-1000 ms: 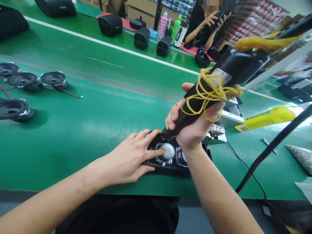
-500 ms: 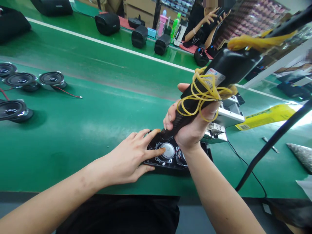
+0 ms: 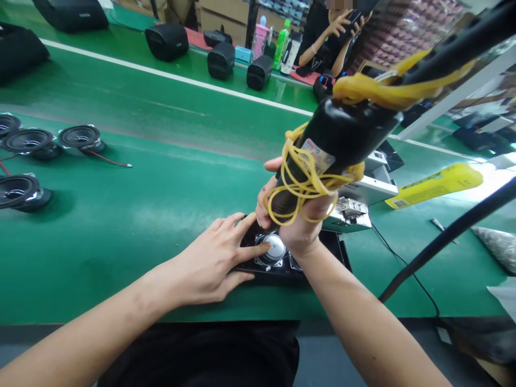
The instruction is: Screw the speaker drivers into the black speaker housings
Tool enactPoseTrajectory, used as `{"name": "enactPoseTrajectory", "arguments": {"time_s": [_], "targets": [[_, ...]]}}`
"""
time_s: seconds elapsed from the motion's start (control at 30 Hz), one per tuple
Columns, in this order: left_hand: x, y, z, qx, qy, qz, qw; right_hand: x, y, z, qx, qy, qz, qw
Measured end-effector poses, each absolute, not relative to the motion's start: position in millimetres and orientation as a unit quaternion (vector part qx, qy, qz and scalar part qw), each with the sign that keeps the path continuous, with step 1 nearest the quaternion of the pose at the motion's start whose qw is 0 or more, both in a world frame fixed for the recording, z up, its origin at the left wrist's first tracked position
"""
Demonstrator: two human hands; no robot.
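Note:
My right hand (image 3: 300, 230) is wrapped round a black electric screwdriver (image 3: 342, 131) with yellow cord tangled about its body. It slants down toward a black speaker panel (image 3: 334, 251) lying near the bench's front edge; the tip is hidden behind my hand. Spread fingers of my left hand (image 3: 215, 258) press on the panel's left end, one fingertip touching the silver back of a speaker driver (image 3: 277, 248). A second driver beside it is mostly covered by my right wrist.
Loose speaker drivers (image 3: 80, 137) with red-black leads lie at left. Right of the panel stand a metal device (image 3: 350, 212), a yellow bottle (image 3: 439, 185) and a thick black cable (image 3: 447, 236). Black speaker boxes (image 3: 167, 43) line the far side, where another person's hands (image 3: 341, 24) hold something dark.
The screwdriver has tipped more upright, its top swinging left and down in view, with my right hand shifting slightly left. My left hand stays on the panel. The whole view has shifted slightly.

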State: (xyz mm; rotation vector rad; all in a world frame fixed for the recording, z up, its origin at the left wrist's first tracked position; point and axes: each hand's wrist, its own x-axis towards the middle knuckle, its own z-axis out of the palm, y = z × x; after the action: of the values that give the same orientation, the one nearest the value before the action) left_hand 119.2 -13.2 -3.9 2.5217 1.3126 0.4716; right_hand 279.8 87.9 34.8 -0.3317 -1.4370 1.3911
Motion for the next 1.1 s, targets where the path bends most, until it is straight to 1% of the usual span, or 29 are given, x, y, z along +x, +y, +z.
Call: {"name": "enactPoseTrajectory", "arguments": {"time_s": [0.17, 0.3, 0.5, 0.6, 0.7, 0.8, 0.9, 1.0, 1.1], "targets": [[119.5, -12.5, -2.2, 0.869, 0.453, 0.148, 0.13, 277.6, 85.9, 34.6, -0.164, -0.6, 0.573, 0.533], [119.8, -11.7, -0.6, 0.872, 0.449, 0.15, 0.121, 278.4, 87.1, 33.0, -0.145, -0.604, 0.587, 0.519], [118.8, -15.9, -3.0, 0.87, 0.451, 0.159, 0.116, 278.0, 89.2, 23.7, -0.141, -0.61, 0.569, 0.533], [117.7, -19.1, -6.4, 0.868, 0.456, 0.163, 0.105, 278.0, 87.9, 33.9, -0.14, -0.596, 0.561, 0.557], [117.3, -21.0, -8.6, 0.866, 0.463, 0.158, 0.105, 290.1, 88.1, 61.0, -0.117, -0.566, 0.54, 0.612], [117.2, -21.9, -9.3, 0.866, 0.467, 0.147, 0.098, 323.2, 92.3, 92.4, -0.113, -0.546, 0.483, 0.675], [116.6, -21.8, -11.1, 0.869, 0.467, 0.15, 0.066, 368.9, 101.0, 112.5, -0.14, -0.561, 0.376, 0.724], [114.6, -20.0, -16.7, 0.872, 0.46, 0.165, 0.02, 407.3, 113.4, 117.8, -0.203, -0.556, 0.263, 0.762], [111.8, -17.4, -25.2, 0.875, 0.453, 0.167, -0.01, 426.0, 126.4, 113.2, -0.252, -0.534, 0.209, 0.78]]}}
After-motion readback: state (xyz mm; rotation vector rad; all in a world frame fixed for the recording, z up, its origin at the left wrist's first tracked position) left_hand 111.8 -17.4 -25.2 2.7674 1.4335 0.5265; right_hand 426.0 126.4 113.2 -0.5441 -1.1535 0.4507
